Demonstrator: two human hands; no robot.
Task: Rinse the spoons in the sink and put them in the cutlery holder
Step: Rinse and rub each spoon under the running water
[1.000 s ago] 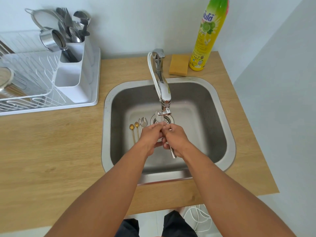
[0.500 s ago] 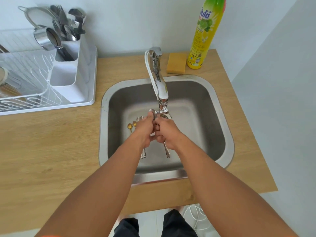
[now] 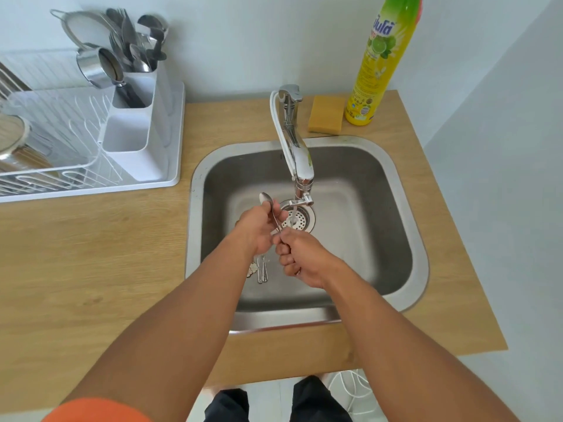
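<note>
A silver spoon (image 3: 265, 198) is held over the steel sink (image 3: 405, 208), its bowl sticking up past my left hand (image 3: 259, 231). My left hand grips its stem, while my right hand (image 3: 300, 258) pinches the handle end just below. Water runs from the tap (image 3: 300, 166) onto the drain strainer (image 3: 297, 219) beside the spoon. More spoons (image 3: 262, 271) lie on the sink floor under my left wrist, mostly hidden. The white cutlery holder (image 3: 138, 126) stands at the back left, its rear compartment full of cutlery.
A white dish rack (image 3: 54, 141) with a metal pot sits left of the holder on a tray. A steel cup (image 3: 97, 68) hangs at the holder. A yellow sponge (image 3: 325, 114) and a tall dish soap bottle (image 3: 382, 59) stand behind the sink.
Both hands shifted left, away from under the tap. The spoon now stands more upright with its bowl showing above my left hand, out of the water stream.
</note>
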